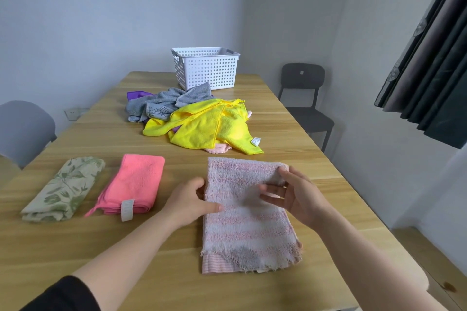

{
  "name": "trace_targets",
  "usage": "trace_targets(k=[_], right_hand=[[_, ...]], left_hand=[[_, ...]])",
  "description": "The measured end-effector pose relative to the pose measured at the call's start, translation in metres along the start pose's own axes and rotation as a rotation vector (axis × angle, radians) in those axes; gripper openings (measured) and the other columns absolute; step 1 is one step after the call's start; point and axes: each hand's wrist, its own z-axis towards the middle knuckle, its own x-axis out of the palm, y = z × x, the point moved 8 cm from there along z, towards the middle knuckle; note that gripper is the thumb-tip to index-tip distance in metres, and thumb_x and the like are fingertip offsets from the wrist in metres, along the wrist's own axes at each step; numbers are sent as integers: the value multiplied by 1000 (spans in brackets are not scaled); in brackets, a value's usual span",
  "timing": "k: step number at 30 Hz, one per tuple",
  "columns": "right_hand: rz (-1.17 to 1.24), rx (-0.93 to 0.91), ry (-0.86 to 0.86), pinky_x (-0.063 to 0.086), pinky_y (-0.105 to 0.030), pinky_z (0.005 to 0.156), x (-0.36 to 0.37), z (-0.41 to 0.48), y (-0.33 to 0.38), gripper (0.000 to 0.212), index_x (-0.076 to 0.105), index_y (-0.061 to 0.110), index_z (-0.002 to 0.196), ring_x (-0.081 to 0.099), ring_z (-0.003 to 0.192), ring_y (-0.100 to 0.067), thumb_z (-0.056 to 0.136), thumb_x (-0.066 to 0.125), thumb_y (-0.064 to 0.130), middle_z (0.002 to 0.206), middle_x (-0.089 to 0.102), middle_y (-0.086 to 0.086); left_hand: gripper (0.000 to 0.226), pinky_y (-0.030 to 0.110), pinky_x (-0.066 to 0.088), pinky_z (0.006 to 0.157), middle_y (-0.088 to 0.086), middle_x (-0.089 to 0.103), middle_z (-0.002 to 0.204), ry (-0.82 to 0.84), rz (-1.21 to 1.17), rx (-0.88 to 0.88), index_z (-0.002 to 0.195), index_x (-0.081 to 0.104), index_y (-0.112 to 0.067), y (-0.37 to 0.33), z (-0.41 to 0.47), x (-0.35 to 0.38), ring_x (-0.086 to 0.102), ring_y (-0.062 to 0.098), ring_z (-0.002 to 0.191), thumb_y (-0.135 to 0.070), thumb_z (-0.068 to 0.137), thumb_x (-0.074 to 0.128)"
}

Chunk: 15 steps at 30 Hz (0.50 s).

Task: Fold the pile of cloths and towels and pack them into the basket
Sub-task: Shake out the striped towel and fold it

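A pink-and-white striped towel (249, 225) lies folded lengthwise on the wooden table (101, 247) in front of me. My left hand (190, 201) grips its left edge, thumb on top. My right hand (294, 197) pinches the towel's far right corner, fingers spread over the cloth. To the left lie a folded pink cloth (134, 184) and a folded green leaf-print cloth (64, 188). Beyond the towel sits the unfolded pile: yellow cloths (204, 125), a grey towel (164, 102), a bit of purple cloth (135, 94). A white perforated basket (206, 67) stands at the far end.
A black chair (304, 98) stands past the table's right edge and a grey chair (24, 129) at its left. Dark curtains (434, 58) hang at the right. The table's near right corner lies close to my right arm.
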Motion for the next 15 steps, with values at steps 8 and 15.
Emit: trace_targets(k=[8, 15], right_hand=[[-21, 40, 69, 43, -57, 99, 2, -2, -4, 26, 48, 12, 90, 60, 65, -22, 84, 57, 36, 68, 55, -7], [-52, 18, 85, 45, -49, 93, 1, -11, -4, 31, 48, 16, 72, 54, 59, -19, 79, 56, 45, 63, 50, -4]], left_hand=[[16, 22, 42, 40, 8, 70, 87, -60, -247, -22, 86, 58, -14, -9, -9, 3, 71, 18, 62, -1, 82, 64], [30, 33, 58, 68, 24, 63, 102, 146, -763, -276, 94, 59, 0, -8, -20, 15, 68, 33, 81, 11, 89, 31]])
